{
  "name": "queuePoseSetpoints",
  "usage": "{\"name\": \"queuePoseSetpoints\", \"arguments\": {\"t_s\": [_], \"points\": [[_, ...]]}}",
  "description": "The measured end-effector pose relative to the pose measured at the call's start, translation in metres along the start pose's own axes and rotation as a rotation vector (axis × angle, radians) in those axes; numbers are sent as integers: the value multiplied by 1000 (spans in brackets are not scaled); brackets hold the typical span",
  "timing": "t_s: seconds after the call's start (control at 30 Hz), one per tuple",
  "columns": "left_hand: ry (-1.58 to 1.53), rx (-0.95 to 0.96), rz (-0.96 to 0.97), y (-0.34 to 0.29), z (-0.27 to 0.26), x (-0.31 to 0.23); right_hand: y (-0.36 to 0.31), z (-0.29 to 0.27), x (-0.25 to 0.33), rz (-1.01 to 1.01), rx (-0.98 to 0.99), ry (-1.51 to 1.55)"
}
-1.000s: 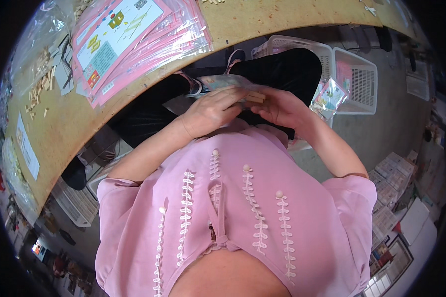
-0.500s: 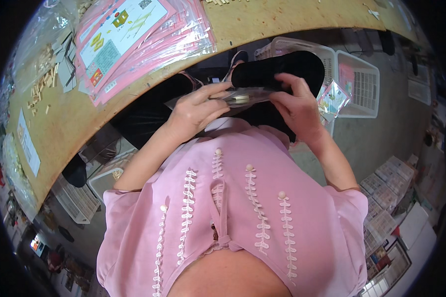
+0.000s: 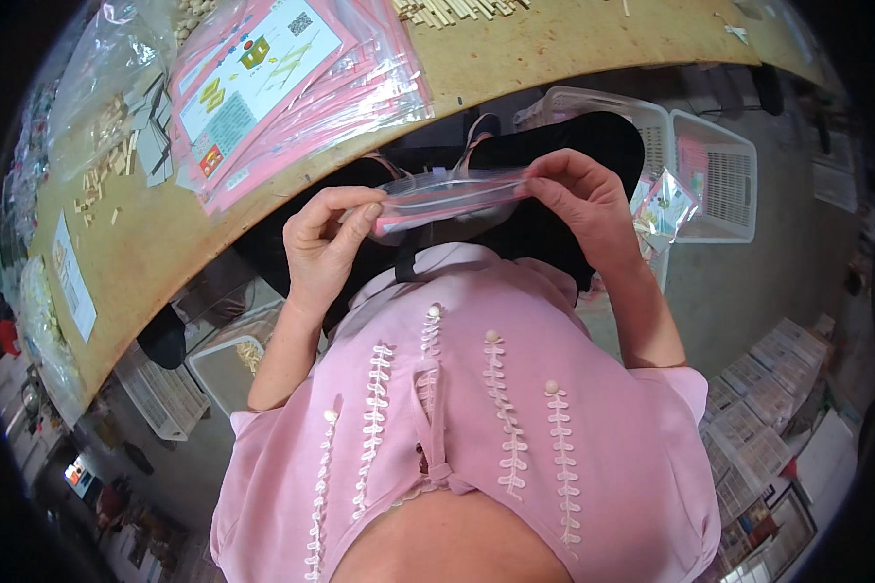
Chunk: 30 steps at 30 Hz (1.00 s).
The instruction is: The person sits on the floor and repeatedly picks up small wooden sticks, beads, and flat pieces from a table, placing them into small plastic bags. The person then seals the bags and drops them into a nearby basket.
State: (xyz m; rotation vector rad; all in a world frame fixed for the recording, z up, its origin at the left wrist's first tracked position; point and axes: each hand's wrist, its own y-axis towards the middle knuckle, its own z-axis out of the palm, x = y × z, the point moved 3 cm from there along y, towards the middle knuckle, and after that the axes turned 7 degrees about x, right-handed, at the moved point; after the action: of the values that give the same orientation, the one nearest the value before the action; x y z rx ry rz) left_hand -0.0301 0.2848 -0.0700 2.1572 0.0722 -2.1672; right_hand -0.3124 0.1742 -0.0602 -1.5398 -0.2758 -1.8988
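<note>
Between my two hands a clear plastic zip bag (image 3: 454, 201) is stretched level above my lap, its pink-edged mouth facing me. My left hand (image 3: 329, 225) pinches one end between thumb and fingers. At the other end, my right hand (image 3: 581, 199) pinches the bag's corner the same way. What lies inside the bag cannot be made out. On the table ahead to the left is a stack of pink-backed flat plastic packets (image 3: 306, 107), the top one showing a printed sheet with a yellow-green house picture.
The wooden table (image 3: 554, 44) curves across the front and left. On it lie small wooden pieces (image 3: 97, 185), grey cards (image 3: 153, 131), wooden sticks (image 3: 457, 10) and a paper slip (image 3: 73, 277). White plastic baskets (image 3: 715, 175) stand to the right, holding packets; another bin (image 3: 219, 364) is lower left.
My left hand has moved left and turned, now gripping the bag's end. The bag is pulled straight, its long edge toward me, and the pale piece seen in it no longer shows.
</note>
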Motion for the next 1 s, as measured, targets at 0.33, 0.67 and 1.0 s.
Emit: {"name": "queuePoseSetpoints", "arguments": {"t_s": [0.33,0.67,1.0], "points": [[309,191,-24,23,19,-5,-3,24,4,-79,-103,-177],[458,294,119,64,88,-35,-11,37,25,-403,-262,-869],[350,394,496,75,89,-69,-94,-46,92,-363,-594,-628]]}}
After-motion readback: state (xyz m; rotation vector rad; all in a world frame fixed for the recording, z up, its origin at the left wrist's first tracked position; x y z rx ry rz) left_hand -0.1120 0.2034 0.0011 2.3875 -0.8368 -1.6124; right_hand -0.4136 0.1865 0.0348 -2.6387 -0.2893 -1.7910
